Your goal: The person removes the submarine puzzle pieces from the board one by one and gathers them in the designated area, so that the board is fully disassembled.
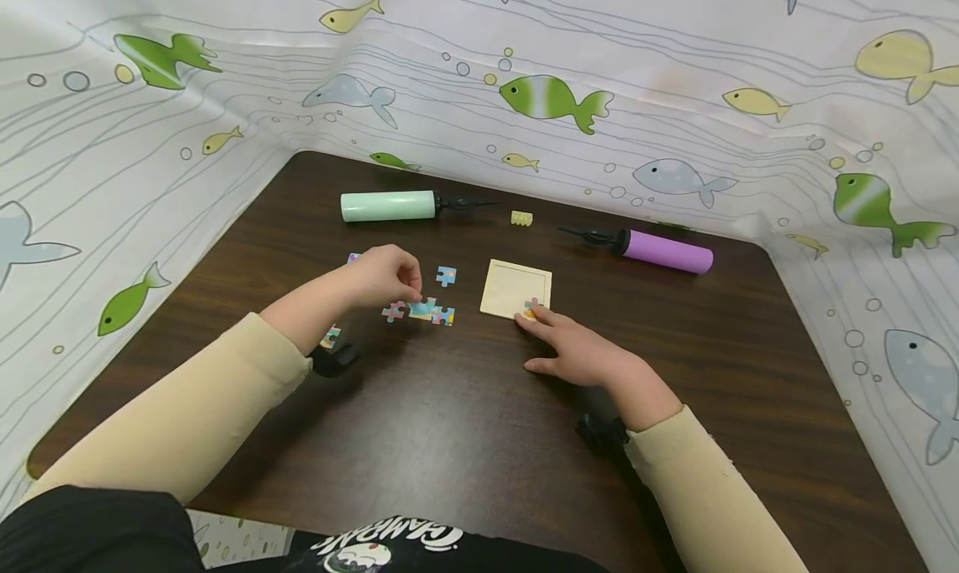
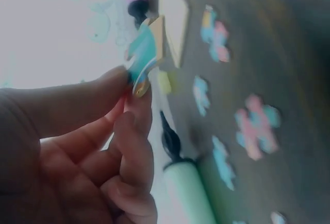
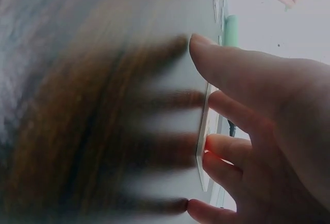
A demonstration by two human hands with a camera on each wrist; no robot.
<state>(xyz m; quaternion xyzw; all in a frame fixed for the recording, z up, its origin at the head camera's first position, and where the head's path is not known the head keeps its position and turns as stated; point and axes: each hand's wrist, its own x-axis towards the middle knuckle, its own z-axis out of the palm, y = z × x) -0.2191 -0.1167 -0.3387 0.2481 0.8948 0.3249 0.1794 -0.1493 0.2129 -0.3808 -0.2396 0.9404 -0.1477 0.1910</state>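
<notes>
My left hand (image 1: 382,275) pinches a blue and tan jigsaw piece (image 2: 144,51) between thumb and fingertips, above the table. Around it on the tabletop lie a pink jigsaw piece (image 1: 393,311), a blue one (image 1: 446,276) and several others, some partly hidden by the hand. A pale wooden puzzle tray (image 1: 513,283) with a raised border lies right of them. At its near right corner sits a small colourful piece (image 1: 530,304), partly covered by my right hand (image 1: 580,350). The right hand's fingers are spread and touch the tray's near edge; its thumb is held apart.
Toward the back lie a mint-green hand pump (image 1: 388,206) and a purple hand pump (image 1: 668,252), black nozzles pointing inward. Between them is a small yellow block (image 1: 521,218). A fish-patterned sheet (image 1: 449,73) encloses the dark wooden table (image 1: 449,440) at the back and sides.
</notes>
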